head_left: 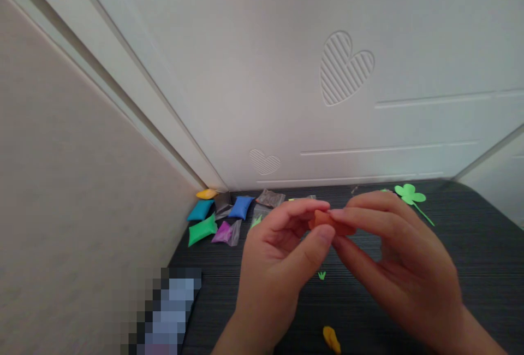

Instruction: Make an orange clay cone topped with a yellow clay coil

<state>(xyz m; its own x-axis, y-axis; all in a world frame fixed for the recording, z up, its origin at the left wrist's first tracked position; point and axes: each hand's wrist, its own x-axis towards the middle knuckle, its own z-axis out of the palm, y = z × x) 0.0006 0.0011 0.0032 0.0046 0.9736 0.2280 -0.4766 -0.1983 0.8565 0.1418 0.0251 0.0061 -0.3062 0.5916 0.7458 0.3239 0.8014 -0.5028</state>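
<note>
Between the fingertips of both hands is a small lump of orange modelling clay [343,227], held above the dark table. My left hand [276,256] pinches its left end between thumb and fingers. From the other side, my right hand [409,254] grips it with thumb and forefinger; fingers cover part of the clay. A tiny green crown-shaped piece [322,275] lies on the table below the hands. Closer to me is a small yellow clay piece [331,339].
Packets of coloured clay, among them a green packet [203,230] and a blue packet [241,207], lie at the back left. A green flower shape [410,194] with a stem rests back right. A pixelated device [172,311] is at the left edge. Behind stands a white panel [286,98].
</note>
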